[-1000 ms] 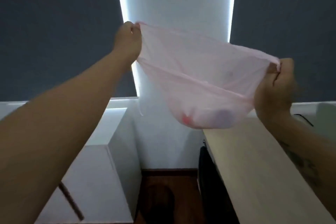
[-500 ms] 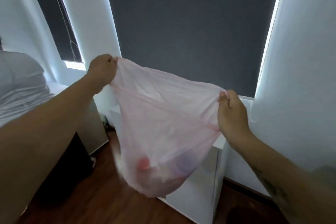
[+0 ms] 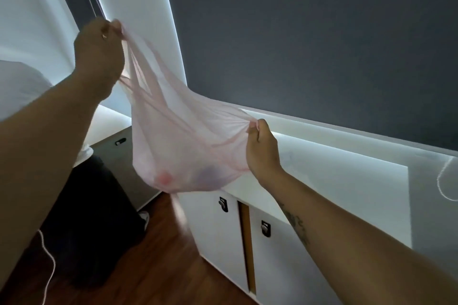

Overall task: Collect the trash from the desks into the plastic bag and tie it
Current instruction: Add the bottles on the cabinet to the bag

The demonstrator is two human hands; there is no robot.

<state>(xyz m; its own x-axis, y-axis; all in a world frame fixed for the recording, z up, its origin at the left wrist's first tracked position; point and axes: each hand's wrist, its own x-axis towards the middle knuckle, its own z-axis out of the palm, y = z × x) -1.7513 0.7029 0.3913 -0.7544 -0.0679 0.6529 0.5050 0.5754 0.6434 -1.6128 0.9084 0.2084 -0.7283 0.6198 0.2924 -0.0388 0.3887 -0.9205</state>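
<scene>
A thin translucent pink plastic bag (image 3: pixel 178 141) hangs in the air between my hands, stretched at its top. My left hand (image 3: pixel 99 54) grips one bunched corner of the bag's rim, held high at the upper left. Lower and to the right, my right hand (image 3: pixel 260 148) pinches the opposite bunched edge. Trash shows through the bag's sagging bottom: something red (image 3: pixel 164 177) and a darker bluish lump (image 3: pixel 210 171). What the pieces are cannot be made out.
A low white cabinet (image 3: pixel 334 181) with latched doors runs under a dark window blind (image 3: pixel 309 32) on the right. A person in a white shirt and dark trousers (image 3: pixel 81 218) stands at the left. A white cable (image 3: pixel 48 267) hangs over the wooden floor (image 3: pixel 161 267).
The view has swung from a desk and wall to the cabinet. My left hand has risen and my right hand has dropped, so the bag's mouth is now tilted and pulled tighter.
</scene>
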